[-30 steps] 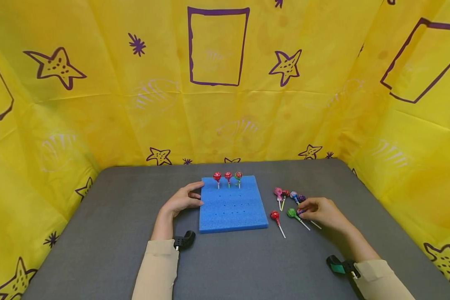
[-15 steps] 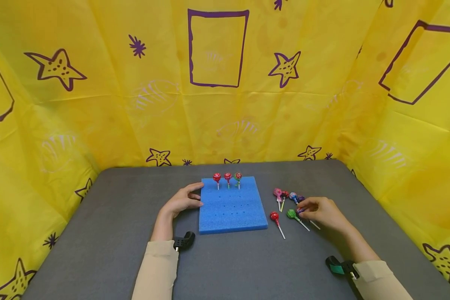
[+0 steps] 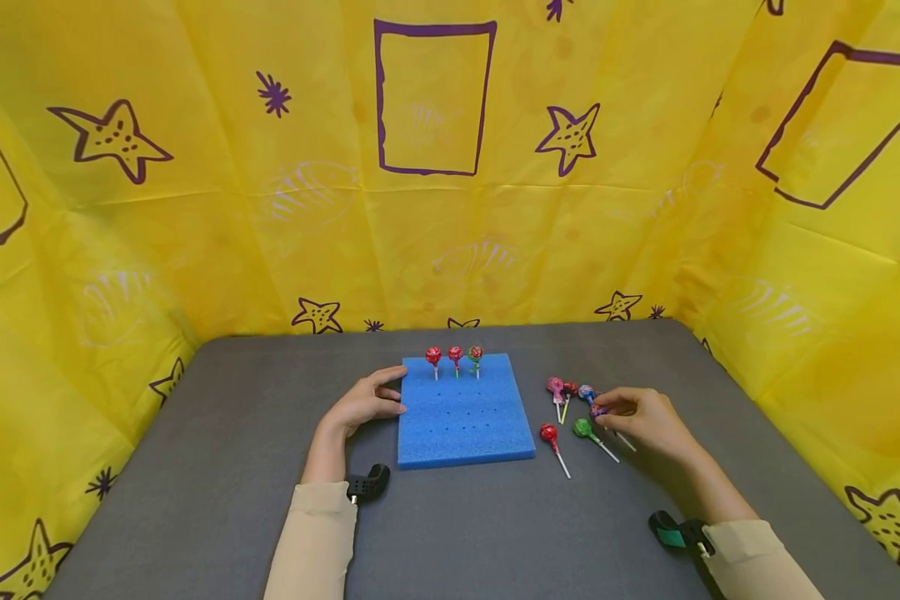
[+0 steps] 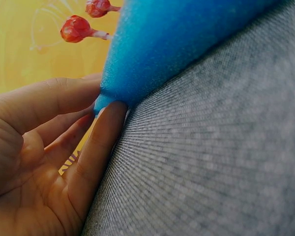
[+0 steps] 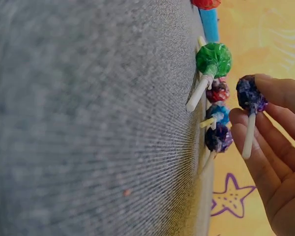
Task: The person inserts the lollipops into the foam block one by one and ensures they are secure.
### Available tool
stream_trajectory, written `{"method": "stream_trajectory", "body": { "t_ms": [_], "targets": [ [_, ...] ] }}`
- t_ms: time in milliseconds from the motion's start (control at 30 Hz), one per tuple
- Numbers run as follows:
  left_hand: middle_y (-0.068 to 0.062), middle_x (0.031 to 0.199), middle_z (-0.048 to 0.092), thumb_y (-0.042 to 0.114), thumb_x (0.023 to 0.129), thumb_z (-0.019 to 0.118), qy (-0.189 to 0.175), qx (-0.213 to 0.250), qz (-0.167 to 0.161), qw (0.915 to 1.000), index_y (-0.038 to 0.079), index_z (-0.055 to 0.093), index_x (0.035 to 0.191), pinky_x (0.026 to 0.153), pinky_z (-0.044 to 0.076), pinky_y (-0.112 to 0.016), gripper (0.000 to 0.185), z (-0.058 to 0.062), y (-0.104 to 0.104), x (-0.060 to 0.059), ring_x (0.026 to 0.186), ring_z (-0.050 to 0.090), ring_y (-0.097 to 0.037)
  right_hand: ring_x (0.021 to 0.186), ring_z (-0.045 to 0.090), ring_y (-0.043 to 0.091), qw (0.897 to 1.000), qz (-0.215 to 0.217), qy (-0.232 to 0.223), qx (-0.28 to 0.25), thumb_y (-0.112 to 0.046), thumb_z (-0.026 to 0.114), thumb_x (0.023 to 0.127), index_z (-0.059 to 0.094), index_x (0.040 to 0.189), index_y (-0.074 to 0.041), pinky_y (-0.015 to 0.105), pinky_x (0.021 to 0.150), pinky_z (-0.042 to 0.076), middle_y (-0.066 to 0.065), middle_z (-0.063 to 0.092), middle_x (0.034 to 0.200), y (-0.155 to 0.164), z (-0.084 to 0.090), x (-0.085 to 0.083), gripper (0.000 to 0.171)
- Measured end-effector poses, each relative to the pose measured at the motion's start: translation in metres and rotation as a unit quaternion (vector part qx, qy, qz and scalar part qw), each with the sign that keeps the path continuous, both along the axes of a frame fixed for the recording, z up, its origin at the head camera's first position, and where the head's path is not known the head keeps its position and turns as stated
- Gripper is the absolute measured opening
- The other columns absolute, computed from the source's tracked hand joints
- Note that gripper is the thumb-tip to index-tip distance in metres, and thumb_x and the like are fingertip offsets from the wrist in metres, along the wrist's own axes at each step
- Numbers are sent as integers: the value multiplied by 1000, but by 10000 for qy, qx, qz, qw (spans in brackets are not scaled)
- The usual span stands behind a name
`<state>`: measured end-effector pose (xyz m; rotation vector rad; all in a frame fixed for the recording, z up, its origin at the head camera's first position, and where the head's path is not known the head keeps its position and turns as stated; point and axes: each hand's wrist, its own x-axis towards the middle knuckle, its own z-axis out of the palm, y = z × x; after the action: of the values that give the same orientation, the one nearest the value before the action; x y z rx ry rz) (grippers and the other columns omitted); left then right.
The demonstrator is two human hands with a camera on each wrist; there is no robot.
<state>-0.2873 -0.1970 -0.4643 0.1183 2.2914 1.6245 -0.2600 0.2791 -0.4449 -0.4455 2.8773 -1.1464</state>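
Purple lollipop [image 5: 251, 95]: round, crinkly wrapper, white stick; I see it pinched in my right hand [image 3: 645, 421], lifted just off the counter [image 3: 255, 433] beside the loose ones.
Foam [image 3: 465, 408]: blue square slab, soft and porous, dotted with small holes; lies flat mid-counter.
Standing lollipops [image 3: 455, 357]: three upright in the foam's far row.
Loose lollipops [image 3: 566, 410]: green, red, pink and blue, lying right of the foam, near my right hand.
Counter: grey woven fabric.
Left hand [image 3: 366, 402]: relaxed, fingers straight, thumb and fingertips touching the foam's left edge, grasping nothing.
Backdrop [image 3: 195, 208]: yellow sheet with purple stars.
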Motion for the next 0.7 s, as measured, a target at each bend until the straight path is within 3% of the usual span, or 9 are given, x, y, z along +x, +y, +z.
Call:
{"method": "stream_trajectory", "body": {
  "t_ms": [167, 367, 567, 700],
  "targets": [
    [-17, 154, 37, 5, 86, 73, -3, -40, 14, 10000, 14, 40, 152, 84, 56, -25, 74, -1, 0, 0, 115, 56, -24, 79, 69, 0, 9997, -63, -14, -233, -27, 77, 85, 74, 109, -11, 18, 69, 54, 8, 77, 98, -3, 4, 0, 29],
    [-15, 152, 40, 3, 85, 73, -38, -60, 88, 9999, 15, 41, 151, 83, 56, -25, 75, -1, 1, 0, 112, 57, -22, 82, 70, 0, 9960, -192, -56, -865, -28, 77, 86, 73, 112, -9, 19, 71, 55, 13, 76, 104, -9, 12, 2, 32],
    [-13, 151, 40, 3, 85, 73, -42, -54, 159, 9999, 17, 42, 151, 84, 56, -26, 74, -1, 1, 1, 111, 57, -22, 85, 70, -1, 9915, -320, 26, -1259, -32, 77, 86, 72, 115, -12, 19, 72, 56, -4, 76, 103, -16, 20, 3, 35],
    [-14, 152, 39, 3, 85, 73, -29, -54, 134, 9999, 16, 42, 151, 85, 57, -26, 74, -1, 1, 0, 113, 57, -23, 87, 69, -3, 9895, -323, 43, -1406, -29, 76, 86, 71, 117, -10, 18, 74, 55, 4, 75, 109, -23, 24, 3, 37]
  ]
}}
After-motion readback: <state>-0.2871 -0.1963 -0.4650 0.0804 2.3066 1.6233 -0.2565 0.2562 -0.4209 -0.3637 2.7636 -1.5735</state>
